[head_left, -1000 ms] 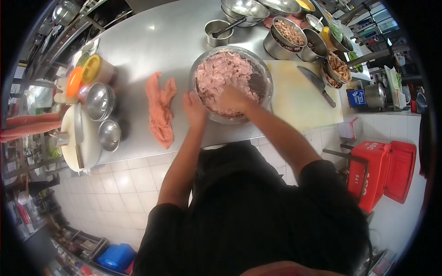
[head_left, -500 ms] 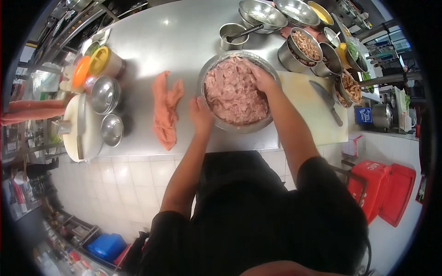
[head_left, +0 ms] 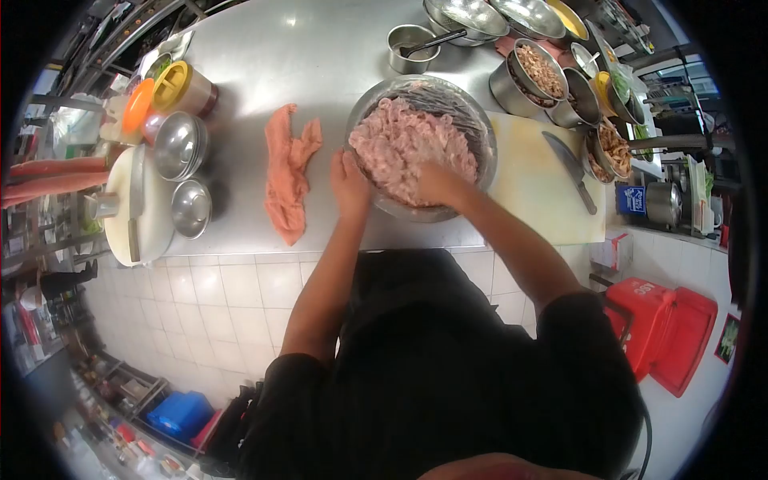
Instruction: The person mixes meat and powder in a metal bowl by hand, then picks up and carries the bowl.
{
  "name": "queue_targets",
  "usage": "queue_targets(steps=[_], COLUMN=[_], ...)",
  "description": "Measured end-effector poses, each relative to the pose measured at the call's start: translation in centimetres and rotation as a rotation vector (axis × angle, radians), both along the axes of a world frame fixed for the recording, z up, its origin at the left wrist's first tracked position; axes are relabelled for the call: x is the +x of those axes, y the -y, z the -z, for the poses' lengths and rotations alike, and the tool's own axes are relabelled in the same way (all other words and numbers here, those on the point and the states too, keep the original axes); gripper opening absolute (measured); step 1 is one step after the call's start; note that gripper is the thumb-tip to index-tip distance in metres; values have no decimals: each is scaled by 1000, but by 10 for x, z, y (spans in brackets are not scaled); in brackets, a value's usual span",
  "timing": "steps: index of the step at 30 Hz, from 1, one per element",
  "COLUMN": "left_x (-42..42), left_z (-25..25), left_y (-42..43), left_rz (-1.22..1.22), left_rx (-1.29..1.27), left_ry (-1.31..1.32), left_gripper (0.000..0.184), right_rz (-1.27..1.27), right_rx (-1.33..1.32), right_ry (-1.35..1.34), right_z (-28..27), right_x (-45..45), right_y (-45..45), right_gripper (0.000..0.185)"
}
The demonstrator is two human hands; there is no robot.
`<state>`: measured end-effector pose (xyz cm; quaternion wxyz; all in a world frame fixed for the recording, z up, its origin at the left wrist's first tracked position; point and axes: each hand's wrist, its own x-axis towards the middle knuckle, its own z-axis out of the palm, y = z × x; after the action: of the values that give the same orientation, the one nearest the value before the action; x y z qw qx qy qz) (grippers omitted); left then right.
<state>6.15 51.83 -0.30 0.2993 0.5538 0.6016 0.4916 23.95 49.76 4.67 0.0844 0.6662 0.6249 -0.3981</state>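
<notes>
A wide metal mixing bowl [head_left: 483,120] stands on the steel table, filled with raw, pale pink sliced meat [head_left: 400,144]. My left hand [head_left: 350,180] is closed on the bowl's left rim. Inside the bowl's near side, my right hand [head_left: 438,184] presses into the meat; its fingers are buried and partly blurred. The meat is heaped toward the left and middle, leaving smeared bare metal at the far right of the bowl. A crumpled orange-pink cloth [head_left: 288,176] lies on the table left of my left hand.
Right of the bowl is a cutting board [head_left: 528,176] with a knife [head_left: 572,172]. A small pot [head_left: 412,50] with a dark-handled utensil stands behind the bowl. Metal bowls [head_left: 181,146], a tub [head_left: 182,86] and a round board [head_left: 156,228] with a cleaver [head_left: 136,196] are at left.
My right hand has moved from the bowl's far right side to its near side, pulling meat away from the far right wall. My left hand stays at the rim. The view has shifted slightly.
</notes>
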Motion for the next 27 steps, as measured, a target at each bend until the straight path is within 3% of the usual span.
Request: queue_targets(steps=[3,5,7,9,12,14,17,19,21,26,27], left_x=[-1,-8,-9,-8,-1,-5,-2,3,0,2,3], left_z=[-9,6,-4,-5,-6,-9,4,-6,-2,5,2], left_y=[0,-4,-4,1,-8,-5,-2,-1,0,2,3], left_rz=[64,113,101,72,43,34,14,-8,5,-69,-42], left_rx=[-67,-48,-99,-152,-136,-150,-98,-181,-173,-58,-77], left_ry=[41,-25,-23,22,44,-43,38,155,142,69,103], left_gripper=[34,36,38,39,40,40,40,40,40,38,38], right_rz=[-300,-553,-483,22,143,156,229,184,-46,-984,-959], right_rx=[20,330,160,-142,-48,-67,-169,-292,-338,-215,-124], right_ry=[93,-156,-369,-421,-379,-396,-579,-521,-382,210,195], right_z=[-19,-48,-73,-93,1,14,37,30,16,-39,-50], right_x=[29,66,91,90,110,77,30,1,-25,-52,-46], right_y=[-31,-34,-59,-78,-139,-156,-166,-167,-161,-125,-108], right_gripper=[35,34,44,48,45,41,40,38,38,44,45])
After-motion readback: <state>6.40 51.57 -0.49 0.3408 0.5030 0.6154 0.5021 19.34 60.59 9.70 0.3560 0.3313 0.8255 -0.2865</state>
